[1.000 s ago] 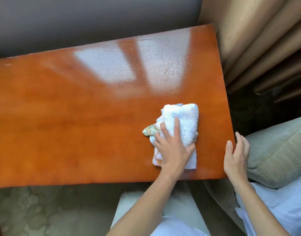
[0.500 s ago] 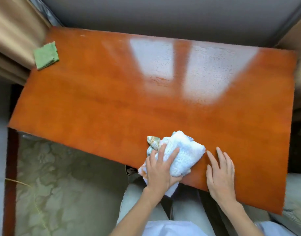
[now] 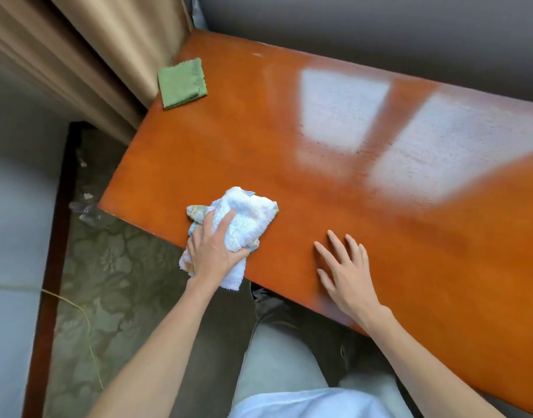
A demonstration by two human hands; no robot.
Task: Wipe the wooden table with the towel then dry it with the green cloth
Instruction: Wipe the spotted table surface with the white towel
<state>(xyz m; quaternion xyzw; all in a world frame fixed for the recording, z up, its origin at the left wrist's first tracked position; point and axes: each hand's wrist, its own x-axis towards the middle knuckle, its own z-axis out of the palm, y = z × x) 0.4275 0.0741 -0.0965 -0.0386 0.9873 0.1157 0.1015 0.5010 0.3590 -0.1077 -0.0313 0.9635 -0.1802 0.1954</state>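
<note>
Person, seen from above: two bare forearms, no sleeves reaching wrist or elbow. Left hand (image 3: 213, 248) and right hand (image 3: 345, 274) without rings, watch or gloves. White top (image 3: 313, 402) at lower edge. Light grey-beige trousers (image 3: 277, 363) over the knees.

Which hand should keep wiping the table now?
The left hand: it already presses the towel near the wooden table's front edge. The right hand lies flat on the wood, holding nothing.
</note>
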